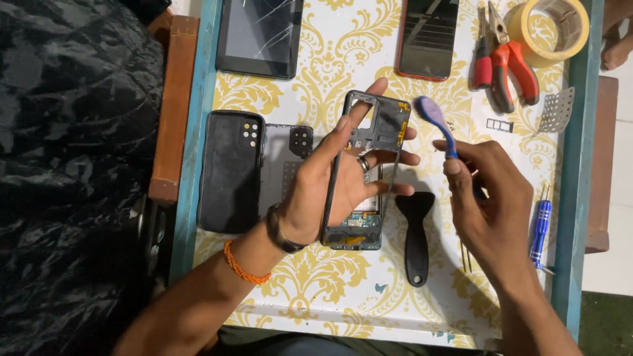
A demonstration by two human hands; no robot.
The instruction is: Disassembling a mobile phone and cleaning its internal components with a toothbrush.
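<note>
Holding a black phone mid-frame upright above the table, the left hand has its grip closed on the part — fingers wrapped around the left rail, index finger reaching up along the top edge, the other fingertips showing through the frame's open window. The frame is bare plastic with the camera cut-out at the top; beneath it, lying flat on the table, a phone body shows its green board at the lower end. So, judging by how things lie, the teardown is well along: the back is off, the frame is lifted free, and the inner parts are exposed.

The right hand is closed in a pinch on a blue-handled brush, bristle end raised just beside the frame's upper right corner — near it, whether touching I cannot tell.

Outward from there: a black plastic pry tool lies between the hands, a blue screwdriver to the right, a black back cover and a second rear panel to the left. At the far edge sit a cracked tablet, another phone, red-handled pliers, a roll of tape, a perforated metal piece and a small card tray.
</note>
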